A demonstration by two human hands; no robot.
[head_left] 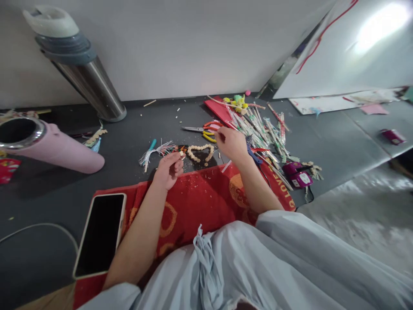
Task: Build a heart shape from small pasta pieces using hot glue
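My left hand (169, 169) is closed in a pinch on a small pale piece (182, 155) above the front edge of the table. Just right of it lies a beige, bumpy heart-shaped outline (192, 156). My right hand (231, 143) hovers over the table with its fingertips pinched together; what they hold, if anything, I cannot make out. Beside those fingertips are scissors (192, 129) with red and yellow handles nearby. A blue-handled tool (254, 155) lies partly behind my right wrist. White strands (158, 149) spread out left of the heart.
Several thin wrapped sticks (258, 129) are heaped at the right, near a purple device (297, 174). A red patterned cloth (200, 193) covers the front edge, with a phone (100, 234) on it. A steel flask (93, 77) and a pink tumbler (64, 148) stand left.
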